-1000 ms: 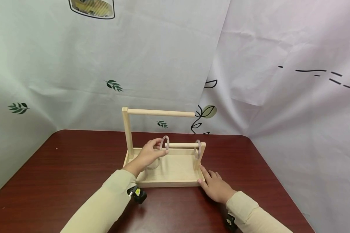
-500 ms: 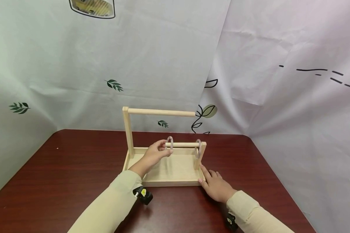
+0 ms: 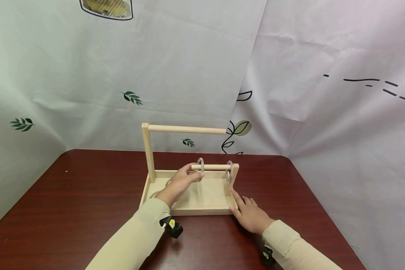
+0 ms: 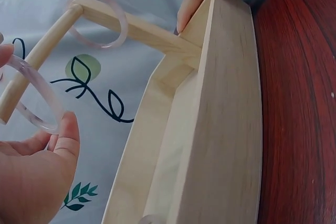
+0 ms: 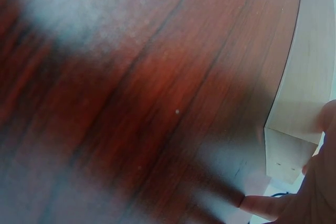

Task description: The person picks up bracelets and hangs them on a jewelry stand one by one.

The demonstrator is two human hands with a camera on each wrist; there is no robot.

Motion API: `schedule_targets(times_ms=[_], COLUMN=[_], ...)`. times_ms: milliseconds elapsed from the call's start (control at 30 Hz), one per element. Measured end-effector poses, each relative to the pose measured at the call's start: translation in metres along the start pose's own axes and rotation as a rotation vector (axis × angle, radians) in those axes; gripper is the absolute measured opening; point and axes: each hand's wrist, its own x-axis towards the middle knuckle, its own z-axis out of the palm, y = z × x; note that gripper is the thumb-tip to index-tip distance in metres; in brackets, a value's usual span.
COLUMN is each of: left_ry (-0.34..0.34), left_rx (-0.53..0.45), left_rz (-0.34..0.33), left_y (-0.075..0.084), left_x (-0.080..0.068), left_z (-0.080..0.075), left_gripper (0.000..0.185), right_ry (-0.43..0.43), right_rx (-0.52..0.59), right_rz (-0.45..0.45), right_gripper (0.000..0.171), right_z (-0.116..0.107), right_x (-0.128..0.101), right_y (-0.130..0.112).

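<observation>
A pale pink, see-through ring (image 3: pixel 200 165) stands upright on the free left end of the short wooden rod (image 3: pixel 212 167), pinched between the fingers and thumb of the left hand (image 3: pixel 179 182). The rod is round and light, lying level above the wooden tray (image 3: pixel 202 198) and fixed at its right end to a short post. A second ring (image 3: pixel 228 171) of the same kind hangs on the rod right beside that post.

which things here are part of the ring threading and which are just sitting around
In use:
left hand
pale pink translucent ring
short wooden rod
light wooden tray stand
right hand

Lying about:
second pink ring
tall upper wooden bar
dark red wooden table
</observation>
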Motion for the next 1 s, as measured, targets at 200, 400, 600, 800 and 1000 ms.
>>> schedule_targets(times_ms=[200, 400, 600, 800, 1000], left_ry=[0.008, 0.005, 0.009, -0.005, -0.014], left_rx=[-0.085, -0.098, -0.064, -0.087, -0.077], left_rz=[-0.007, -0.019, -0.044, -0.026, -0.049], left_y=[-0.003, -0.004, -0.006, -0.006, -0.006], left_x=[0.001, 0.003, 0.003, 0.002, 0.003], left_z=[0.006, 0.011, 0.018, 0.023, 0.024], left_gripper=[0.037, 0.037, 0.048, 0.051, 0.051], right_ry=[0.005, 0.004, 0.002, 0.006, 0.009], right_rx=[-0.003, -0.004, -0.003, -0.006, -0.003], right_rz=[-0.006, -0.004, 0.009, 0.007, 0.001], right_gripper=[0.061, 0.061, 0.060, 0.060, 0.061], right_z=[0.001, 0.001, 0.001, 0.002, 0.001], right_x=[0.001, 0.001, 0.001, 0.002, 0.001], right_y=[0.001, 0.002, 0.001, 0.001, 0.001])
